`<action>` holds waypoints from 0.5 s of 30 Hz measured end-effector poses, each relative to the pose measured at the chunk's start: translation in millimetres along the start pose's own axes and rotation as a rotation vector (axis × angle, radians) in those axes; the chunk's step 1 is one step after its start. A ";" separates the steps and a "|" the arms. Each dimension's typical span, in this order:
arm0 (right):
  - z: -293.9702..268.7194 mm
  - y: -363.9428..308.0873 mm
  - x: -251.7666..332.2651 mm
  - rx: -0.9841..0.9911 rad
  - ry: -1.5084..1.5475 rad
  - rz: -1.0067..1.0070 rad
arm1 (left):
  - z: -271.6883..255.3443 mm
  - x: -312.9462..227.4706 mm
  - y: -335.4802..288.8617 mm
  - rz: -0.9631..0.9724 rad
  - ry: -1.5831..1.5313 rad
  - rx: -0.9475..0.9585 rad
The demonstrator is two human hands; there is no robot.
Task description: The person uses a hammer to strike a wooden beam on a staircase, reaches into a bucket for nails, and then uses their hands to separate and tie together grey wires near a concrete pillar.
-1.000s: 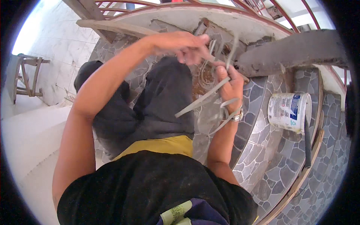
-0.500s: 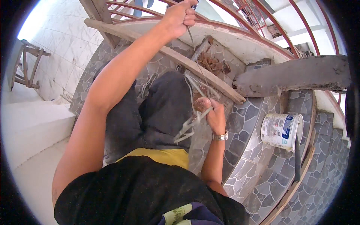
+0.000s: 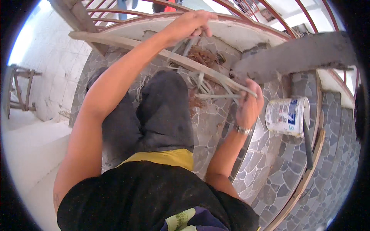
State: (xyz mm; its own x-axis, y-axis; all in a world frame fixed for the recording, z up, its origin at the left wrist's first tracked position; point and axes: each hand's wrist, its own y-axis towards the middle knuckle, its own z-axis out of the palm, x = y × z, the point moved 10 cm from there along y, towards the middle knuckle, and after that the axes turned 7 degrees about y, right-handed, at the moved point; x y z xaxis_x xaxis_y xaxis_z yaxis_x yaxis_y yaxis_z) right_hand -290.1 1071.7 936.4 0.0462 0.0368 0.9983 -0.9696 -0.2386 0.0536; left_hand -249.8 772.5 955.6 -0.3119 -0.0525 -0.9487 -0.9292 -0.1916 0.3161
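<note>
A pale grey-green cord (image 3: 206, 86) lies in a loose tangle over and beside a long wooden plank (image 3: 154, 48). My right hand (image 3: 250, 102), with a metal watch on its wrist, is closed on a loop of this cord near the plank's right end. Beyond the plank, my left hand (image 3: 194, 27) is raised with its fingers curled. Strands of cord run up beneath those fingers and appear pinched there, partly hidden by the hand. My knees (image 3: 163, 111) are bent just this side of the plank.
Past the plank lies brown debris (image 3: 202, 56) beside a curved wall with red railings (image 3: 254, 27). A thick grey beam (image 3: 293, 56) juts in from the right. On stone-patterned steps, a white bucket (image 3: 283, 117) lies tipped with a dark handle (image 3: 308, 146). A wooden stand (image 3: 25, 88) is far left.
My right hand has moved right and forward, carrying the cord loop toward the plank's end. The strand that was stretched between my hands is slack, and the cord now lies across the plank.
</note>
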 end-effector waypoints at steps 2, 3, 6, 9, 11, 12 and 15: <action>31.1 4.7 -0.6 0.083 -0.008 0.063 | 26.5 7.2 -11.1 -0.068 0.264 0.142; 45.3 7.6 -2.0 0.109 -0.006 0.057 | 43.7 10.8 -16.6 -0.139 0.203 0.267; 70.4 18.7 -11.1 0.183 0.051 0.084 | 71.8 -2.8 -30.8 0.284 0.602 0.283; 82.4 15.5 -18.2 0.252 0.056 0.141 | 72.2 13.5 -28.6 0.105 0.650 0.397; 88.6 13.4 -20.7 0.287 0.009 0.160 | 61.3 2.6 -27.9 0.168 0.621 0.324; 90.5 14.4 -17.2 0.278 0.020 0.123 | 58.1 2.2 -29.8 0.164 0.623 0.317; 99.7 13.6 -13.9 0.320 -0.010 0.067 | 62.8 -1.5 -36.8 0.216 0.798 0.332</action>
State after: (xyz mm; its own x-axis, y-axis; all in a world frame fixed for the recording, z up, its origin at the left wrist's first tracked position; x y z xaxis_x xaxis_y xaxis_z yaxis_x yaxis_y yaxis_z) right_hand -279.9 971.2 925.8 -0.0116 0.0015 0.9999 -0.8458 -0.5335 -0.0090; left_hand -227.6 841.2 946.0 -0.3706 -0.7455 -0.5540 -0.9145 0.1886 0.3580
